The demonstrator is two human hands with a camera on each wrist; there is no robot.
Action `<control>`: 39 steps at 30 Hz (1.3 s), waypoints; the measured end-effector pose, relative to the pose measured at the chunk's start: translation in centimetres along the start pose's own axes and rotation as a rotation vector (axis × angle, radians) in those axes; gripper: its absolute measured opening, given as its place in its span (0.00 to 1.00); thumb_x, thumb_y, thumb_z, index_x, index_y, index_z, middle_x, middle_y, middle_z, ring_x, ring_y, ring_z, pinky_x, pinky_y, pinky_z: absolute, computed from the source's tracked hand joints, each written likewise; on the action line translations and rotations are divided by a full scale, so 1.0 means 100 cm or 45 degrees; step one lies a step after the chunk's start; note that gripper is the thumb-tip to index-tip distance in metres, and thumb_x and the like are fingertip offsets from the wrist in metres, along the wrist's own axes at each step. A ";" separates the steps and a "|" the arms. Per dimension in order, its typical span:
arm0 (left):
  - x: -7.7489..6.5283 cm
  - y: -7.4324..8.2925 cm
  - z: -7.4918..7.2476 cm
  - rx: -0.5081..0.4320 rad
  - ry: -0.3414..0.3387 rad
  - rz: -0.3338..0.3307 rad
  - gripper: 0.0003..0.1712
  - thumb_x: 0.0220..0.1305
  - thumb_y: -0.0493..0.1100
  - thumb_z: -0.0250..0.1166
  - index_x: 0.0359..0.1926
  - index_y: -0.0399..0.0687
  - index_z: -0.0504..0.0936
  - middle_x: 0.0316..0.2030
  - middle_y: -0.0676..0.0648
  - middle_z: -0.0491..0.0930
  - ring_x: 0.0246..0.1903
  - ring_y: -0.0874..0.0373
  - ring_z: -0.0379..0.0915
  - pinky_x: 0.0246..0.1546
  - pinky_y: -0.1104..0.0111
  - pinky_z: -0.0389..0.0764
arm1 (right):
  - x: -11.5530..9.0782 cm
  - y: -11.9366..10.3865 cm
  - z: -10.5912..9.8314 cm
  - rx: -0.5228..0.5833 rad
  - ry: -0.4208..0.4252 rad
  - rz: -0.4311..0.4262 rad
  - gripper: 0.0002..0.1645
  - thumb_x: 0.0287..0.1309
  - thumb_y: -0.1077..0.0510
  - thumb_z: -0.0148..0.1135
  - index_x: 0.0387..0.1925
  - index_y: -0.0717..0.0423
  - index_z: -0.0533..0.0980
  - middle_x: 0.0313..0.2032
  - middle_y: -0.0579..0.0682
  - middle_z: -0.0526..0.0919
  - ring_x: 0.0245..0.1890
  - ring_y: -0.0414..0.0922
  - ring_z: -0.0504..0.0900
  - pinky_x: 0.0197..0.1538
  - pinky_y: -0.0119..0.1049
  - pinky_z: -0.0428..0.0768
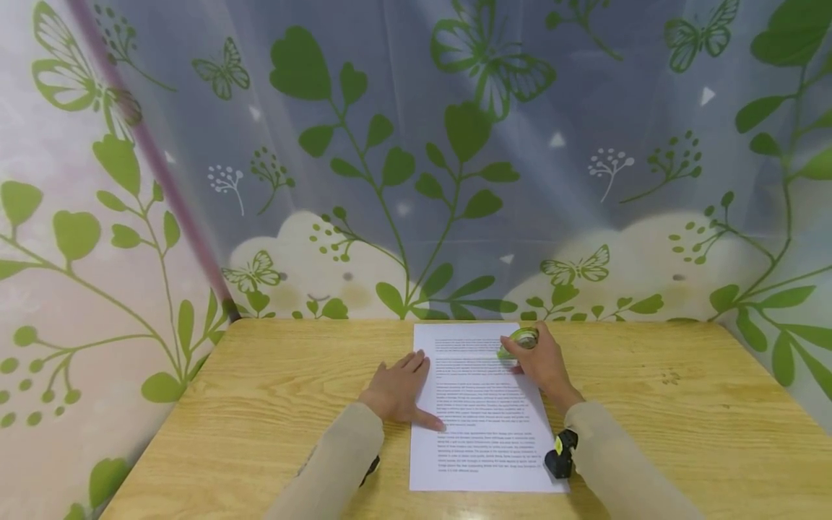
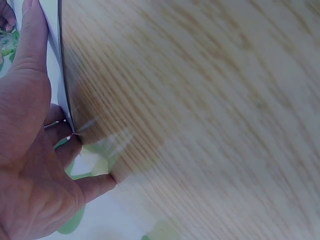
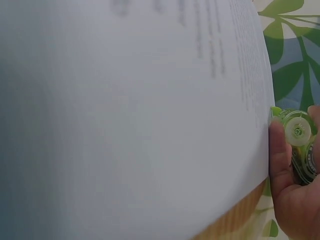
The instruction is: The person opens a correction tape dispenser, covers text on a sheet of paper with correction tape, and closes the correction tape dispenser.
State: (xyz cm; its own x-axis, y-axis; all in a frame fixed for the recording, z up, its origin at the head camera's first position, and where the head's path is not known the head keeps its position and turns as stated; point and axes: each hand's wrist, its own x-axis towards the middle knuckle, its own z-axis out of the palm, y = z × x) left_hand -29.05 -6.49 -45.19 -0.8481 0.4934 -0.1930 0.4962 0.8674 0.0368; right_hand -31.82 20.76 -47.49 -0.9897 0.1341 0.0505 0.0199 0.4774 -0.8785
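A sheet of printed paper (image 1: 424, 462) lies on the wooden table. My left hand (image 1: 398, 388) rests spread on its left edge, thumb stretched over the lower text. In the left wrist view, the fingers (image 2: 95, 187) of that hand reach past the sheet's edge onto the wood. Up at the sheet's top right, my right hand (image 1: 544, 363) grips a green see-through correction tape (image 1: 526, 336). Its round reels show between thumb and fingers in the right wrist view, where the correction tape (image 3: 298, 131) sits at the paper's far side.
The light wooden table (image 1: 650, 433) extends to both sides of the sheet. Behind it hangs a curtain (image 1: 390, 144) with green leaves and butterflies, and another patterned cloth (image 1: 78, 289) hangs at the left. A black wrist device (image 1: 560, 455) overlaps the paper's lower right edge.
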 end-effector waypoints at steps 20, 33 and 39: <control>-0.001 0.001 -0.002 -0.002 -0.014 -0.009 0.70 0.39 0.82 0.61 0.74 0.44 0.53 0.73 0.45 0.50 0.71 0.52 0.45 0.61 0.44 0.58 | 0.002 0.006 -0.011 -0.074 0.002 0.007 0.41 0.59 0.43 0.64 0.61 0.63 0.59 0.35 0.55 0.77 0.22 0.44 0.79 0.32 0.36 0.78; 0.000 -0.001 -0.002 0.000 -0.011 -0.009 0.70 0.39 0.82 0.61 0.74 0.44 0.53 0.73 0.45 0.50 0.71 0.52 0.45 0.61 0.43 0.58 | 0.004 0.011 -0.014 0.021 0.012 0.017 0.37 0.58 0.42 0.65 0.56 0.62 0.61 0.38 0.57 0.77 0.23 0.44 0.82 0.32 0.35 0.79; -0.002 0.000 -0.004 -0.021 -0.007 0.007 0.69 0.40 0.81 0.61 0.73 0.42 0.53 0.73 0.44 0.50 0.71 0.51 0.45 0.61 0.43 0.57 | 0.005 0.022 -0.024 0.384 -0.006 0.148 0.41 0.61 0.39 0.59 0.61 0.64 0.57 0.33 0.56 0.76 0.25 0.41 0.81 0.34 0.32 0.81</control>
State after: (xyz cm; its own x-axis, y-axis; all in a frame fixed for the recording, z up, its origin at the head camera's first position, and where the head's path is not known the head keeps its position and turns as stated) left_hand -28.99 -6.58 -44.75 -0.8444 0.4976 -0.1983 0.4975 0.8658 0.0540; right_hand -31.92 24.00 -48.24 -0.9839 0.1682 -0.0605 0.0910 0.1799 -0.9795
